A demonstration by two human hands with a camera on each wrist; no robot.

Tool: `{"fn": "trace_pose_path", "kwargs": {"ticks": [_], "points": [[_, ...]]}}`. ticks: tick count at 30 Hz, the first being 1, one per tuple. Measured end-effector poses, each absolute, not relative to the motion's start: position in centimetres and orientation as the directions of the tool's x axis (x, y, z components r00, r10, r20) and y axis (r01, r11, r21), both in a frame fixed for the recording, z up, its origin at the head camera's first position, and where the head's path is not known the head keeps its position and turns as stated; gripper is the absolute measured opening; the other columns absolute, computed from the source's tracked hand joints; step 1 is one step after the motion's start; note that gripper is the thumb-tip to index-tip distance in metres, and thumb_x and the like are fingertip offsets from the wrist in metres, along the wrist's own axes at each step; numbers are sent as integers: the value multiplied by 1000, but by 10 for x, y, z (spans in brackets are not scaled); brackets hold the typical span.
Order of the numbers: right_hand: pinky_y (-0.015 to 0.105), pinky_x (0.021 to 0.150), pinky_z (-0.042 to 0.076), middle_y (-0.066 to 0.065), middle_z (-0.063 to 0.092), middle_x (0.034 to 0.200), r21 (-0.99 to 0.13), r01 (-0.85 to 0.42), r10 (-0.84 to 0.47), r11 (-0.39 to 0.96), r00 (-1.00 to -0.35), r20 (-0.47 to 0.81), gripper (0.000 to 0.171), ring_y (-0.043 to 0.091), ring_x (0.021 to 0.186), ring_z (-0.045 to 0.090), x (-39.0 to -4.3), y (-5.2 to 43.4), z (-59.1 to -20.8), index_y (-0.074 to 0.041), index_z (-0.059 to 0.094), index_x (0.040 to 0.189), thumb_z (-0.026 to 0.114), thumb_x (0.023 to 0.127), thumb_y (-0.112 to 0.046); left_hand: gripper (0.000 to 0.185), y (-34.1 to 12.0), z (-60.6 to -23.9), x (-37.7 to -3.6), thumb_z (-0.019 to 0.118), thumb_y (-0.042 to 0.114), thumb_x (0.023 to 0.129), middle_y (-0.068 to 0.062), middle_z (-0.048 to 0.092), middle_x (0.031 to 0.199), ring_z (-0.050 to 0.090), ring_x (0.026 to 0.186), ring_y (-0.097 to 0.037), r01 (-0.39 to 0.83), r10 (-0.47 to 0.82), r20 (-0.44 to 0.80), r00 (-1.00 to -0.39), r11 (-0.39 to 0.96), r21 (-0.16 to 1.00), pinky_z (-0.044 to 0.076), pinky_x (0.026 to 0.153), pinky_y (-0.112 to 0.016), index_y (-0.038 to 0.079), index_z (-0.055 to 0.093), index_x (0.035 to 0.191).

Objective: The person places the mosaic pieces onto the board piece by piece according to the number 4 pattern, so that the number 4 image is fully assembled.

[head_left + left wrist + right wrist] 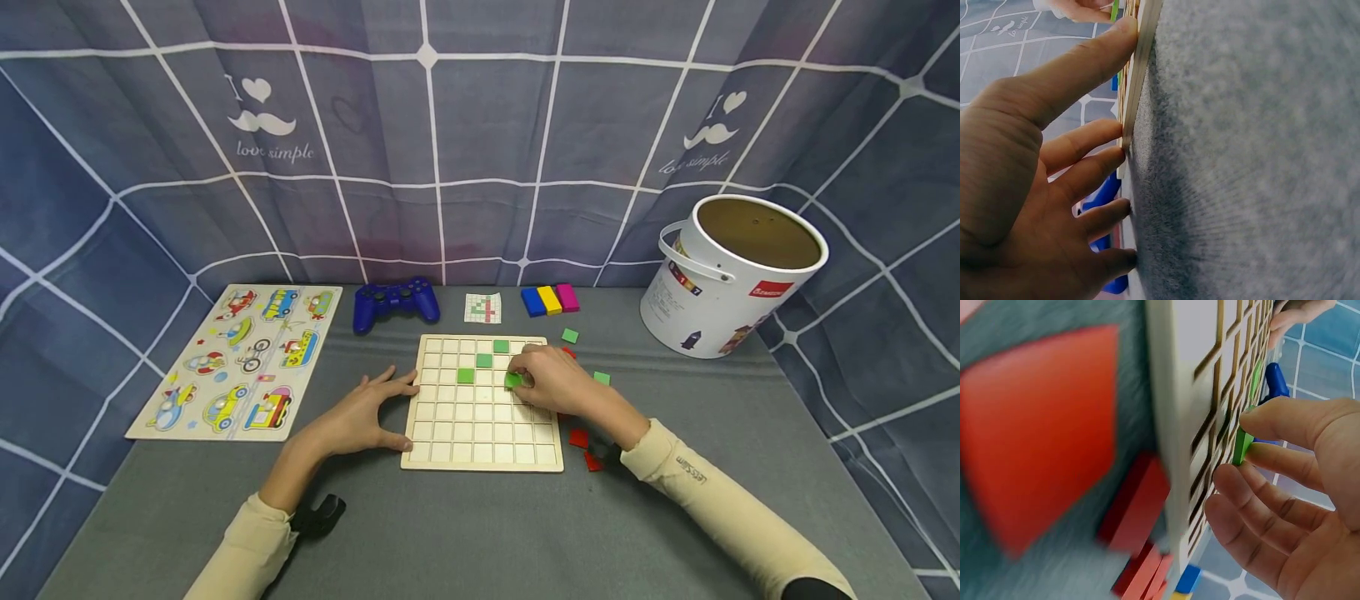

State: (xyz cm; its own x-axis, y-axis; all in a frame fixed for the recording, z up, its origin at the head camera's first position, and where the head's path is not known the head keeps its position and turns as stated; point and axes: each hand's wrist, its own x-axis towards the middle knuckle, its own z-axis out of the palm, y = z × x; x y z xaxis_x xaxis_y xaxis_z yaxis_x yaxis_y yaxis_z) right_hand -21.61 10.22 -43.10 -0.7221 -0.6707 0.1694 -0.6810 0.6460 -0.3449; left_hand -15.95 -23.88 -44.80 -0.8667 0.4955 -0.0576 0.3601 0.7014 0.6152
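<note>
Wooden and pale, a grid board [483, 433] lies flat on the grey felt table [675, 517], and it is steadied at its left edge by the left hand [363, 417], whose fingers are spread and straight; in the left wrist view the thumb [1094, 59] is seen pressed against the board's thin edge. A green tile [513, 381] is pinched between thumb and forefinger of the right hand [551, 383] and is held over the board's right half, just at the surface; whether it already sits in a cell cannot be told, though it looks tilted on edge in the right wrist view. Three more green tiles are set in cells, stepping diagonally from the middle [466, 376] up to the top row [501, 346]. Loose green tiles [570, 336] and red tiles [578, 437] are scattered on the felt just beside the board's right edge. Behind the board a small pattern card [482, 308], a blue game controller [396, 302] and a row of blue, yellow and magenta blocks [551, 299] are laid. A vehicle puzzle [240, 358] is placed at the left, a white bucket [727, 283] at the right.
</note>
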Motion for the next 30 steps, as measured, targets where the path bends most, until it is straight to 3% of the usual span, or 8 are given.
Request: {"fn": "trace_pose_path", "kwargs": {"ticks": [13,21,30], "points": [[26,61,44,-3,59,85,-315,-720,-719,618,-680,146,11,9,71,50,-211,52,-434,-13,72,98,74,87,-15,86,-239,-449,-160,93,33,69,-5,32,161,15,149,-41,379,507,-44,-861,697,608,5,114,-70,7,56,142],[25,57,42,-2,57,81,-291,-758,-755,584,-639,149,8,9,66,49,-211,27,-434,-14,71,94,74,86,-16,85,-240,-449,-160,93,35,69,-5,34,160,16,149,-42,391,514,-37,-857,695,603,5,114,-70,7,57,141],[24,54,35,-6,49,74,-231,-780,-775,582,-618,132,6,9,63,42,-215,8,-435,-16,68,81,73,83,-14,83,-240,-449,-159,92,36,69,-4,34,160,16,149,-41,386,509,-40,-860,699,602,6,115,-69,8,58,140]]}}
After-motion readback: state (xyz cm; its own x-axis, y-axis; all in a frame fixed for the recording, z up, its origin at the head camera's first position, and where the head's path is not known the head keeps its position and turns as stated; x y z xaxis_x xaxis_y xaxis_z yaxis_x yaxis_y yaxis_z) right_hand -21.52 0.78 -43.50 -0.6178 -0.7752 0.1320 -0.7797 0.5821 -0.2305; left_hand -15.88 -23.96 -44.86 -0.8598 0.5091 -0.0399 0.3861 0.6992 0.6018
